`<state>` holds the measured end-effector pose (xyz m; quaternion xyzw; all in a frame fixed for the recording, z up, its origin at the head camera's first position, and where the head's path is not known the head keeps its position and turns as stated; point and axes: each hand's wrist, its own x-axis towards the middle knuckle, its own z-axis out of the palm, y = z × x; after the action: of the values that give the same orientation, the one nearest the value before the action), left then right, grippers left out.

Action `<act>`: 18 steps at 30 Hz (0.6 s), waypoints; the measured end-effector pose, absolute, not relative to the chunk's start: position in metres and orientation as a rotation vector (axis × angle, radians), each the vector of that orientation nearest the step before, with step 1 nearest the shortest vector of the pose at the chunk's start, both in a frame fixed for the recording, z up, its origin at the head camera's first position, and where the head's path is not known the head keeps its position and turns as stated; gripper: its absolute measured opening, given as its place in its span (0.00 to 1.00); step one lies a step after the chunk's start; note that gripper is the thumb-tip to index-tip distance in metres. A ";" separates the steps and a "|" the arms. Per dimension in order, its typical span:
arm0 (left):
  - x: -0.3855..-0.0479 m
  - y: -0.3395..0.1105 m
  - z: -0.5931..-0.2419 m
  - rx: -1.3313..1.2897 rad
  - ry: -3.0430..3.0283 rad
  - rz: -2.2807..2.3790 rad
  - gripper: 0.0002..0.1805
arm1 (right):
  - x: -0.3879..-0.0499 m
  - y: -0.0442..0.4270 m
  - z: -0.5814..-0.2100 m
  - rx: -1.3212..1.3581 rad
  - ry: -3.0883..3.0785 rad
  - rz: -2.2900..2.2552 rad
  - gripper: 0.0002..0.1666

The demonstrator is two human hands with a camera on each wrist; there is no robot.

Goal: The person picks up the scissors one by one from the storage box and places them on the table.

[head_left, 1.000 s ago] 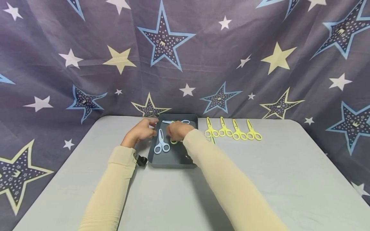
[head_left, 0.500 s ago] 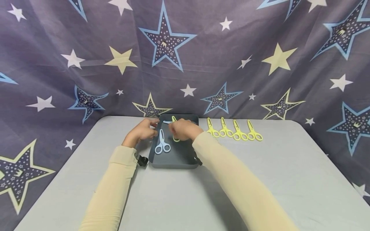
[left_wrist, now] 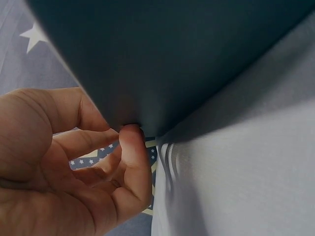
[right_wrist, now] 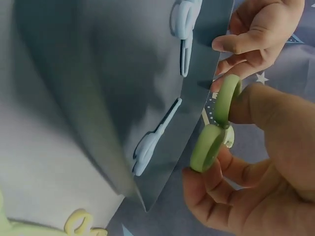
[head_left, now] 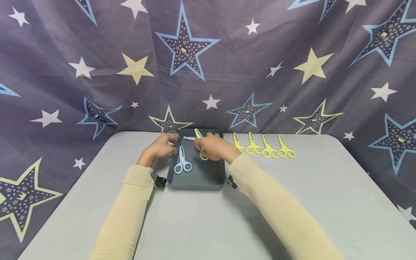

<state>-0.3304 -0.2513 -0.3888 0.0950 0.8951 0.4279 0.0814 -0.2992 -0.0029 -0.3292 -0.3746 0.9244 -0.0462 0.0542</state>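
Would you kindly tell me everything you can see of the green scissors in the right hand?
The green scissors are light green, with two smooth, thick finger loops that look like plastic. The right hand pinches them by the loops. In the head view they appear above the tray, closer to its far end, with the slim blade end pointing toward the starry curtain. The hand hides part of them, so I cannot tell whether the blades are fully closed.

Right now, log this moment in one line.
left hand: holds tray; right hand: holds green scissors over tray; in tray: two blue scissors; right of tray: four yellow scissors
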 end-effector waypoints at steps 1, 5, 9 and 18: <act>-0.330 -0.251 -0.389 0.283 2.673 1.281 0.44 | -0.299 -0.001 -0.330 -1.153 2.812 -0.137 0.08; -0.330 -0.251 -0.389 0.286 2.670 1.288 0.44 | -0.295 0.007 -0.331 -1.199 2.821 -0.163 0.07; -0.330 -0.251 -0.389 0.287 2.670 1.291 0.44 | -0.289 0.013 -0.331 -1.224 2.840 -0.215 0.08; -0.330 -0.250 -0.389 0.277 2.651 1.304 0.45 | -0.277 0.029 -0.331 -1.296 2.906 -0.291 0.10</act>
<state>-0.3298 -0.2504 -0.3889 0.0931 0.8900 0.4378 0.0867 -0.2770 0.0288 -0.3309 -0.4055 0.9091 -0.0911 -0.0271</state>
